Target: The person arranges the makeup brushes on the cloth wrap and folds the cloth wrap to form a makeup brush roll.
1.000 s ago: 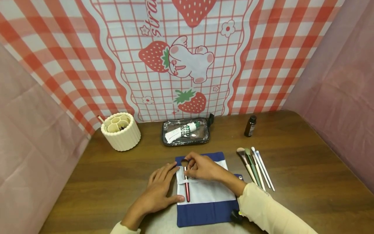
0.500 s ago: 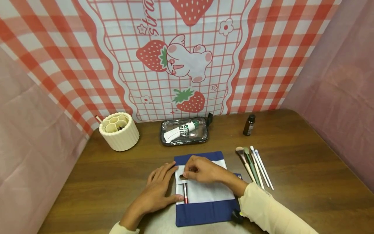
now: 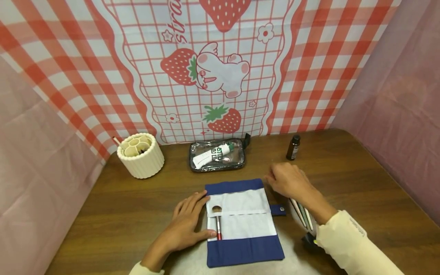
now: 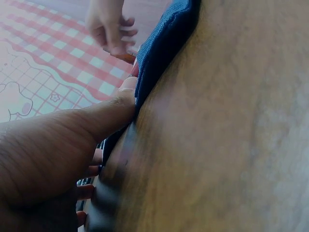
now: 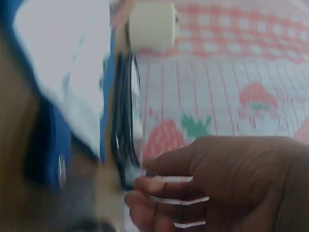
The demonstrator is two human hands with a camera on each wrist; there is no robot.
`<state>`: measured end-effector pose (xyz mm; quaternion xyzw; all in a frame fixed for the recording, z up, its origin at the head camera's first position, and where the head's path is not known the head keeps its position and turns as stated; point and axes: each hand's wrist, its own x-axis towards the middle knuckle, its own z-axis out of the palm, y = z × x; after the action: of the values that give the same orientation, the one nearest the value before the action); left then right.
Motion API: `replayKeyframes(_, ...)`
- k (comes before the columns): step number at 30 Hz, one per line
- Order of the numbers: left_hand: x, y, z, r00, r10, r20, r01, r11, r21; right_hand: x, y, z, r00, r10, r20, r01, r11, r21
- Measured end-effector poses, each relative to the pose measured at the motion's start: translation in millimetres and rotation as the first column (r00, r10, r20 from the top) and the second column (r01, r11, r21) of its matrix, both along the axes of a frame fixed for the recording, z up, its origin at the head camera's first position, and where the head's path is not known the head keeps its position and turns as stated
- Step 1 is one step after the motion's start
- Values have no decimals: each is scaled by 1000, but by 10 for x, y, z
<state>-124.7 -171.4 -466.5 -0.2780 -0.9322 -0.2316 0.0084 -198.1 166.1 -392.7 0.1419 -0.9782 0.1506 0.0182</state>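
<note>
A blue and white brush roll [image 3: 240,225] lies spread out on the table. In its left slot a makeup brush [image 3: 218,223] with a red handle stands tucked under the white band, bristles at the top. My left hand [image 3: 189,219] rests along the roll's left edge, fingers spread and thumb on the fabric beside the handle. My right hand [image 3: 290,183] hangs over the makeup brushes [image 3: 301,214] lying right of the roll and hides their heads. In the right wrist view its fingers [image 5: 164,188] are loosely bent with nothing between them.
Behind the roll lies a clear pouch [image 3: 203,167] with a white tube [image 3: 212,155] inside. A cream ribbed holder [image 3: 146,164] stands at the back left, a small dark bottle [image 3: 293,148] at the back right. The roll's snap strap [image 3: 277,210] sticks out rightward.
My right hand has slid the red-handled brush down under the band, let go of it and moved right to above the other brushes. My left hand has stayed in place.
</note>
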Motion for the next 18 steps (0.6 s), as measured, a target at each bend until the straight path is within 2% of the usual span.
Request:
replayKeyframes(3, 4, -4, -7, 1000, -7, -19, 7, 1000, 16, -10, 242, 52, 994, -102, 42, 97, 989, 108)
replayKeyframes(7, 4, -9, -5, 1000, -5, -14, 5, 1000, 25, -14, 398, 35, 982, -132, 135, 107, 979, 173)
replayKeyframes(15, -9, -10, 9, 1000, 2, 12, -2, 1000, 0, -13, 366, -128, 966, -152, 211, 126, 984, 129)
replayKeyframes(18, -9, -7, -4, 1000, 3, 22, -2, 1000, -4, -13, 345, -172, 963, -135, 235, 115, 989, 97)
